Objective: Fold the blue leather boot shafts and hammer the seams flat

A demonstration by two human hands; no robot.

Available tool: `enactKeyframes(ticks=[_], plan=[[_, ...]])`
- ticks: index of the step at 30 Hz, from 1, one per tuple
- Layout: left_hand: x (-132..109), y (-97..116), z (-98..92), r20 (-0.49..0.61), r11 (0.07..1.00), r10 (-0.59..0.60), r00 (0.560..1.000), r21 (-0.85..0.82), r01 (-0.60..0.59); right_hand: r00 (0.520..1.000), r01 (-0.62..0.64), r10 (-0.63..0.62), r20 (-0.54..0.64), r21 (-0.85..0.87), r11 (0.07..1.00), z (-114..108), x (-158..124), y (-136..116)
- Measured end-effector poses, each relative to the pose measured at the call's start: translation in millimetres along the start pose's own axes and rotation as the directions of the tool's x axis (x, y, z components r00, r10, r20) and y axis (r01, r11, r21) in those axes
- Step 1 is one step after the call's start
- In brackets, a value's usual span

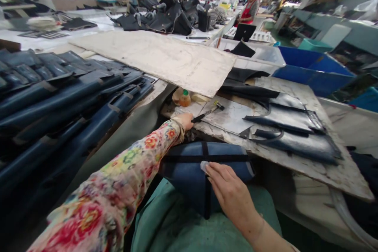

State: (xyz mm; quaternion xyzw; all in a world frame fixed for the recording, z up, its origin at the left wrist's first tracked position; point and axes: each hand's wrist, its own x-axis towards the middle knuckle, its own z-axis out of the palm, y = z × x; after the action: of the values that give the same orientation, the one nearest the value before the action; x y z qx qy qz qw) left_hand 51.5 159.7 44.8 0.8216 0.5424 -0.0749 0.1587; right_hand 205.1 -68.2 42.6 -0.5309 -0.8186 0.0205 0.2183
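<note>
A dark blue leather piece (184,173) with crossing black strips (204,189) lies over my lap on a green apron (177,224). My right hand (226,185) rests on it, its fingers pressed together around a small whitish pad (203,166). At the near edge of the worktable (251,139), my left hand (186,121) has its fingers closed on the black handle of a small hammer (217,105). Just beyond that hand stands an orange bottle (184,99) with a green cap.
Stacked blue leather pieces (85,114) fill the left side. A pale board (165,57) lies ahead. Blue panels (298,138) lie on the table at right, with a white bin (251,55) and a blue bin (315,67) behind. Another person (249,8) stands farther back.
</note>
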Motion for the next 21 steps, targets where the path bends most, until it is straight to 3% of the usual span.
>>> enactKeyframes(ticks=[2, 5, 8, 12, 14, 16, 19, 21], plan=[[28, 8, 10.8, 0.047, 0.999, -0.043, 0.998, -0.01, 0.043, 1.0, 0.002, -0.002, -0.011, 0.002, 1.0, 2, 2, -2], [48, 19, 27.7, 0.06, 0.995, -0.093, 0.994, -0.037, 0.095, 1.0, -0.002, 0.002, -0.01, 0.002, 1.0, 4, 3, -4], [51, 28, 33.8, 0.024, 0.988, -0.128, 0.991, -0.078, 0.129, 1.0, 0.002, -0.003, 0.008, 0.012, 1.0, 3, 4, -4], [38, 30, 17.8, -0.026, 0.984, -0.111, 0.993, -0.144, 0.106, 1.0, 0.017, -0.019, 0.021, 0.078, 0.997, -1, 3, 0], [15, 22, 5.4, -0.047, 0.983, -0.067, 0.997, -0.174, 0.058, 0.999, 0.017, -0.02, 0.031, 0.104, 0.994, -2, -2, 3], [-22, 10, -4.0, -0.066, 0.98, -0.012, 0.998, -0.2, -0.001, 0.999, 0.011, -0.015, 0.035, 0.092, 0.996, -3, -10, 7], [-99, -10, -6.8, -0.065, 0.965, 0.041, 0.997, -0.257, -0.056, 1.0, 0.002, -0.003, 0.017, 0.032, 0.999, -2, -25, 14], [-153, -18, -1.5, -0.03, 0.896, 0.057, 0.998, -0.44, -0.064, 1.0, 0.009, -0.009, -0.004, 0.0, 1.0, -2, -32, 17]])
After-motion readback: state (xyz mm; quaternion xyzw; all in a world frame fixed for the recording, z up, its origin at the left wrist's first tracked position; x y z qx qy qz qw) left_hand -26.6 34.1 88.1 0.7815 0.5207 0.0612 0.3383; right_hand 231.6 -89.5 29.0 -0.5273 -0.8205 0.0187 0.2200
